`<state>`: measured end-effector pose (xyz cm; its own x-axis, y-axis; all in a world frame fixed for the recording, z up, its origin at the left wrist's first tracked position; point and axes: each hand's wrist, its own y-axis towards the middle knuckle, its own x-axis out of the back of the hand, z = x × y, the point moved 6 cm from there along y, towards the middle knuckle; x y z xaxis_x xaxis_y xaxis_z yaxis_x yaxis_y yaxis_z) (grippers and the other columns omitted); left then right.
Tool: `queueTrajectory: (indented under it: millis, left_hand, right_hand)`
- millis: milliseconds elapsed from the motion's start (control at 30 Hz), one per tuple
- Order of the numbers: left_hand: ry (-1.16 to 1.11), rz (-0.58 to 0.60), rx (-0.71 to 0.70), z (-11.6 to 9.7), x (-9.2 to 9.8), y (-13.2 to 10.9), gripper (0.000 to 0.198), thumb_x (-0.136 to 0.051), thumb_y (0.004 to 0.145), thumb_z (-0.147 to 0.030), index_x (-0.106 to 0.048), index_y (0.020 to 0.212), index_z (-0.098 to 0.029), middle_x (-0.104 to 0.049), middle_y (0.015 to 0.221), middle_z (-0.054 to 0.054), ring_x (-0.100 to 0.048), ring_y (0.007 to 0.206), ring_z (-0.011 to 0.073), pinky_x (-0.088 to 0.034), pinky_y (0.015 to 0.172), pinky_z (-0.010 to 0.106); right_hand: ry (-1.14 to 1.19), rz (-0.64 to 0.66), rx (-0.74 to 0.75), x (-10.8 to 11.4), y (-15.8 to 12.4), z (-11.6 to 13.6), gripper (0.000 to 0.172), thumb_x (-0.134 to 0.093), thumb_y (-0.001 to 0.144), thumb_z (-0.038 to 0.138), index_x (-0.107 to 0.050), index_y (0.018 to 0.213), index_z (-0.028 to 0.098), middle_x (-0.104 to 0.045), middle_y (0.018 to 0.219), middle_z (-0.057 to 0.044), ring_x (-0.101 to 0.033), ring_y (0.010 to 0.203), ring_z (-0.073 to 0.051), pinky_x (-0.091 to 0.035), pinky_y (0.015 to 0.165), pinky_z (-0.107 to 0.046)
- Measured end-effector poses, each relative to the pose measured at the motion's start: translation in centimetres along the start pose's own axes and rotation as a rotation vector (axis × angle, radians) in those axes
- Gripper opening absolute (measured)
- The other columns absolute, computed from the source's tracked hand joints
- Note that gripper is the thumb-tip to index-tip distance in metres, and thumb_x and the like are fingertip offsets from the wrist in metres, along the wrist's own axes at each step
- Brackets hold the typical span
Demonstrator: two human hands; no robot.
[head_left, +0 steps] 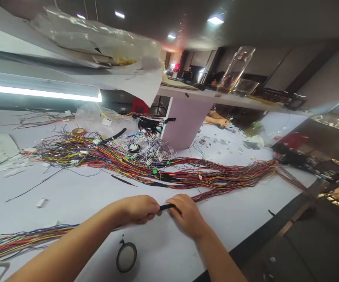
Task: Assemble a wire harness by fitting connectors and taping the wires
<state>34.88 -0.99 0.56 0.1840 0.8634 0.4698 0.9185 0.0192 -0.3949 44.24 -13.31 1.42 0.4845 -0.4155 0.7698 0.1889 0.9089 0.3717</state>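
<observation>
A wire bundle runs across the front of the white table, with a black wrapped stretch showing between my hands. My left hand is closed round the bundle at the left end of that stretch. Just to the right, my right hand grips it too, fingers bent over the top. Loose coloured wires fan out to the left, partly hidden behind my left forearm. A roll of black tape lies below my hands, its loose end sticking up.
A thick pile of coloured wires stretches along the table behind my hands. White connectors and wires are heaped near an upright panel. A shelf with a glass jar crosses above. Beyond it, another person's hands show.
</observation>
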Motion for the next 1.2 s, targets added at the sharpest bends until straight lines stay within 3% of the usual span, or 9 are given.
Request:
queueTrajectory:
  millis: [233, 367, 500, 567, 667, 800, 967, 1100, 1200]
  left_hand:
    - [-0.125, 0.118, 0.052, 1.2, -0.4, 0.0, 0.032, -0.036, 0.083, -0.041, -0.058, 0.083, -0.018, -0.043, 0.063, -0.002, -0.032, 0.045, 0.011, -0.033, 0.043, 0.025]
    - [0.044, -0.009, 0.028, 0.2, -1.4, -0.9, 0.025, -0.043, 0.084, -0.034, -0.062, 0.082, -0.017, -0.054, 0.07, 0.004, -0.052, 0.065, 0.0202, -0.042, 0.063, 0.032]
    - [0.374, -0.155, -0.065, -1.3, -2.9, -2.4, 0.035, -0.04, 0.081, -0.014, -0.061, 0.109, -0.016, -0.061, 0.103, 0.015, -0.056, 0.094, 0.0309, -0.038, 0.086, 0.043]
    - [0.444, -0.233, -0.068, -1.8, -2.5, -2.8, 0.036, -0.036, 0.085, -0.015, -0.062, 0.11, -0.018, -0.063, 0.103, 0.014, -0.057, 0.092, 0.0293, -0.039, 0.084, 0.042]
    - [0.023, -0.24, 0.042, -1.6, -0.7, -2.3, 0.025, -0.043, 0.087, -0.031, -0.065, 0.091, -0.02, -0.064, 0.089, 0.007, -0.056, 0.083, 0.0231, -0.04, 0.075, 0.032]
    - [-0.438, 0.009, 0.163, -1.4, 0.4, -1.1, 0.029, -0.05, 0.075, -0.046, -0.059, 0.078, -0.018, -0.044, 0.061, -0.003, -0.028, 0.046, 0.0105, -0.023, 0.046, 0.025]
    - [-0.572, 0.204, 0.207, -1.0, 0.3, -0.8, 0.045, -0.053, 0.063, -0.06, -0.058, 0.082, -0.019, -0.027, 0.056, -0.009, -0.01, 0.043, 0.0082, -0.012, 0.041, 0.023]
    - [-0.509, 0.135, 0.166, -1.1, 0.0, -1.1, 0.045, -0.048, 0.072, -0.06, -0.058, 0.086, -0.019, -0.028, 0.056, -0.008, -0.016, 0.044, 0.0097, -0.016, 0.042, 0.024]
    - [-0.324, -0.019, 0.072, -1.9, -0.4, -1.9, 0.028, -0.051, 0.081, -0.042, -0.063, 0.09, -0.018, -0.047, 0.065, -0.001, -0.04, 0.054, 0.0141, -0.031, 0.053, 0.026]
  right_hand:
    - [0.176, 0.054, -0.014, -1.1, 1.2, 2.0, 0.018, -0.05, 0.095, 0.026, -0.067, 0.091, 0.022, -0.069, 0.086, -0.003, -0.061, 0.082, -0.015, -0.044, 0.075, -0.026]
    - [0.085, 0.111, -0.322, -1.4, 2.2, 0.2, 0.022, -0.051, 0.088, 0.021, -0.064, 0.071, 0.02, -0.068, 0.074, -0.002, -0.059, 0.07, -0.015, -0.04, 0.065, -0.025]
    - [0.062, 0.121, -0.437, -1.6, 4.8, -1.4, 0.023, -0.062, 0.075, 0.02, -0.057, 0.052, 0.019, -0.055, 0.046, 0.003, -0.048, 0.045, -0.012, -0.032, 0.049, -0.024]
    - [0.058, 0.032, -0.471, -0.3, 5.5, -1.8, 0.024, -0.055, 0.081, 0.024, -0.061, 0.059, 0.019, -0.056, 0.048, 0.003, -0.048, 0.045, -0.012, -0.034, 0.049, -0.023]
    - [0.022, -0.207, -0.513, 3.0, 3.8, -1.4, 0.034, -0.033, 0.096, 0.028, -0.063, 0.085, 0.019, -0.065, 0.074, -0.003, -0.057, 0.064, -0.014, -0.043, 0.06, -0.025]
    - [-0.131, -0.299, -0.22, 4.1, -0.6, 1.7, 0.022, -0.042, 0.094, 0.023, -0.062, 0.084, 0.024, -0.062, 0.073, -0.003, -0.057, 0.068, -0.018, -0.045, 0.065, -0.031]
    - [-0.425, -0.317, 0.153, 1.9, -1.9, 4.5, 0.026, -0.055, 0.089, 0.014, -0.063, 0.108, 0.03, -0.066, 0.094, -0.004, -0.06, 0.085, -0.019, -0.045, 0.078, -0.036]
    - [-0.293, -0.178, 0.185, 2.7, -0.1, 4.5, 0.022, -0.051, 0.092, 0.017, -0.065, 0.107, 0.027, -0.068, 0.089, -0.003, -0.059, 0.08, -0.017, -0.043, 0.074, -0.033]
    - [-0.029, -0.096, -0.039, 4.0, 2.1, 2.9, 0.018, -0.054, 0.09, 0.021, -0.07, 0.096, 0.025, -0.07, 0.087, -0.003, -0.06, 0.082, -0.018, -0.043, 0.077, -0.032]
